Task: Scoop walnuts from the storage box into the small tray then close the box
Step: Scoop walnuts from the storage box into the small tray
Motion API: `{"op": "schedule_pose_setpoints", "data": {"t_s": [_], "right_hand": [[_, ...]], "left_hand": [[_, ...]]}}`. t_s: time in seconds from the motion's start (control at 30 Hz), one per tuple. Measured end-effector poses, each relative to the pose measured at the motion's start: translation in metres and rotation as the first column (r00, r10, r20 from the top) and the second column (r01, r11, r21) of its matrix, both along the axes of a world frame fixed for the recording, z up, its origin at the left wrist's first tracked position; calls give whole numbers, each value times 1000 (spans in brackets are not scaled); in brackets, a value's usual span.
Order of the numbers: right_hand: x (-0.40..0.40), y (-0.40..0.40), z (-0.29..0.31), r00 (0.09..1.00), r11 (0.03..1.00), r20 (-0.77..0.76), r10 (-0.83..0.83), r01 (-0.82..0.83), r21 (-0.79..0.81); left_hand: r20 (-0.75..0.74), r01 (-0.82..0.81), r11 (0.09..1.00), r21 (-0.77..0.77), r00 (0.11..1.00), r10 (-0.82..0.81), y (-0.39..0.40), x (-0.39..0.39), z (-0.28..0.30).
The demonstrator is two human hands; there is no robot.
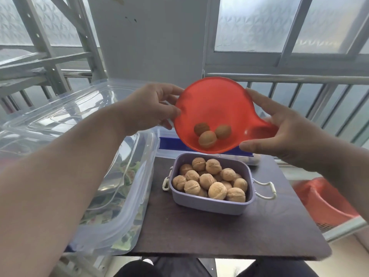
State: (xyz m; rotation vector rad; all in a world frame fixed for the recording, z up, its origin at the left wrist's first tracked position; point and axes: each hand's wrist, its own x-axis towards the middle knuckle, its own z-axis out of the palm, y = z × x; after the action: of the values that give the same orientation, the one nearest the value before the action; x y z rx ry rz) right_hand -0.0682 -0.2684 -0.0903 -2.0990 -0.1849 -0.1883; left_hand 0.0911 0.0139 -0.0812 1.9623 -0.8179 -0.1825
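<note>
I held the red scoop point(217, 110) tilted above the small tray point(211, 202), my left hand point(147, 108) pinching its rim at nine o'clock, my right hand point(283, 130) gripping its handle at four o'clock. Three walnuts point(207, 138) sat at its six o'clock edge.

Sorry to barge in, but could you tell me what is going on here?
A person holds a red scoop with both hands, left hand on its rim, right hand at its handle. Three walnuts sit in it, above the lilac tray, already heaped with walnuts, on a dark table.
</note>
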Motion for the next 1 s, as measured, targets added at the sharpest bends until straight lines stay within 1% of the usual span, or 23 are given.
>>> {"op": "schedule_pose_setpoints", "data": {"t_s": [0.07,0.17,0.23,0.33,0.5,0.6,0.73,0.8,0.87,0.93,1.0], "right_hand": [[-9,3,-3,998,996,60,-34,39,-83],[-23,11,-8,986,957,160,-56,98,-273],[-29,13,-13,975,932,212,-61,132,-339],[-34,13,-23,965,914,260,-41,141,-379],[-38,12,-37,945,879,326,-29,180,-442],[-42,15,-41,940,837,339,-32,211,-505],[-45,20,-44,925,782,379,-35,261,-566],[-46,22,-43,912,760,409,-33,289,-582],[-48,23,-41,881,735,473,1,320,-598],[-49,24,-39,849,717,528,22,355,-599],[-50,25,-35,838,715,545,7,377,-589]], "left_hand": [[-5,19,1000,4,1000,-19,-1,-2,0],[-9,67,998,18,998,-67,-1,-4,-1],[-11,92,994,59,996,-91,0,-3,-3],[-6,116,987,113,993,-116,1,-4,-3],[5,183,972,148,983,-186,0,-7,-3],[4,219,959,178,975,-223,0,-8,-2],[23,224,950,218,972,-234,1,-10,-1],[27,227,951,209,971,-238,0,-11,-2],[39,233,956,181,969,-243,0,-11,-3],[54,231,963,139,969,-240,1,-11,-2],[79,210,974,87,973,-216,3,-10,1]]}}
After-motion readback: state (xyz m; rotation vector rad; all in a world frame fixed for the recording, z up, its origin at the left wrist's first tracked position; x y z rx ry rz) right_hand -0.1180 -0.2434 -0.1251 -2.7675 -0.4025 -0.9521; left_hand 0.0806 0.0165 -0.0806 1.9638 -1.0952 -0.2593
